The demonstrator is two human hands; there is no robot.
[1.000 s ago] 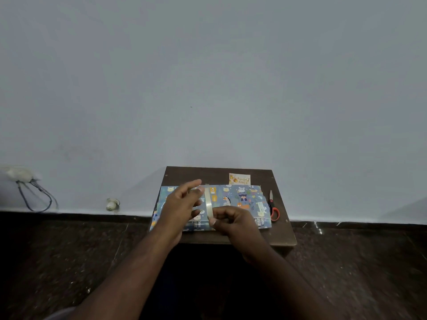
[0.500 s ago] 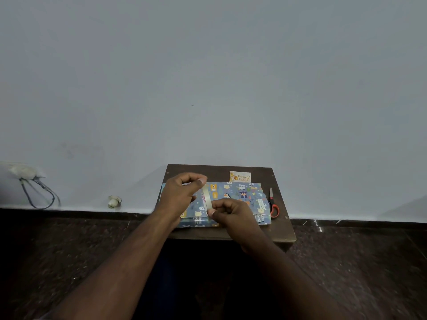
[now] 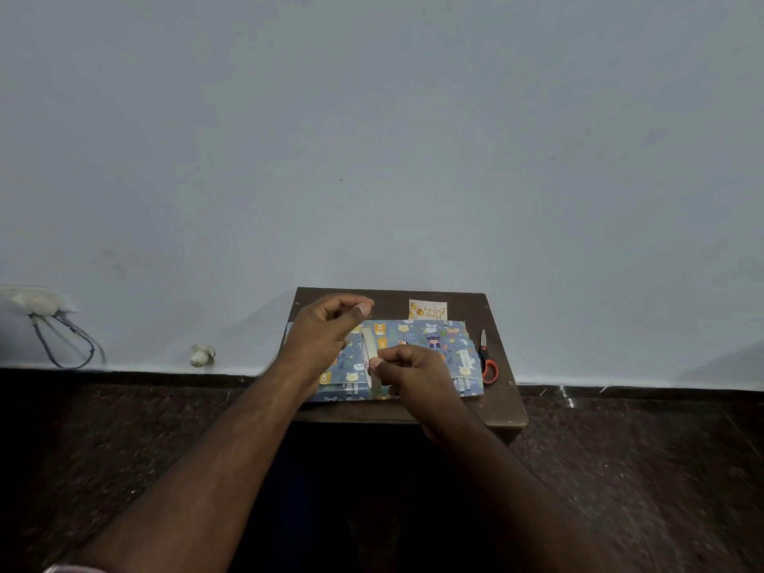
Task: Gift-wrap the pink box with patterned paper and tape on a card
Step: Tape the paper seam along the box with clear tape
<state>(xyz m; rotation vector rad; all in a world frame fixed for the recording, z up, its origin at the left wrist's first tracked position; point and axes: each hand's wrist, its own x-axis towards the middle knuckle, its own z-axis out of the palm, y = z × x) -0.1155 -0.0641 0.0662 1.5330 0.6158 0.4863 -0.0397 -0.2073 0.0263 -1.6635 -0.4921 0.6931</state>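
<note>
A: Since a second ago the left hand [image 3: 326,332] has lifted toward the desk's far-left corner, its thumb and forefinger now pinched together, pulling away from the tape roll [image 3: 369,357].

B: Is tape between those fingers?

A: Probably a clear strip, but it is too thin to see, so I cannot tell. The right hand [image 3: 413,372] clamps its fingers on the roll, held on edge above the parcel.

B: And the box?

A: Already covered in patterned paper [image 3: 430,337], lying flat across the middle of the desk [image 3: 502,411]. The card [image 3: 428,310] sits at the far edge; the scissors [image 3: 487,359] lie by the right edge.

B: How will it handle?

A: The box looks light and stiff; the paper is thin and likely to tear or crease. I'd press it flat on top and hold tape only by its ends, since it clings.
</note>
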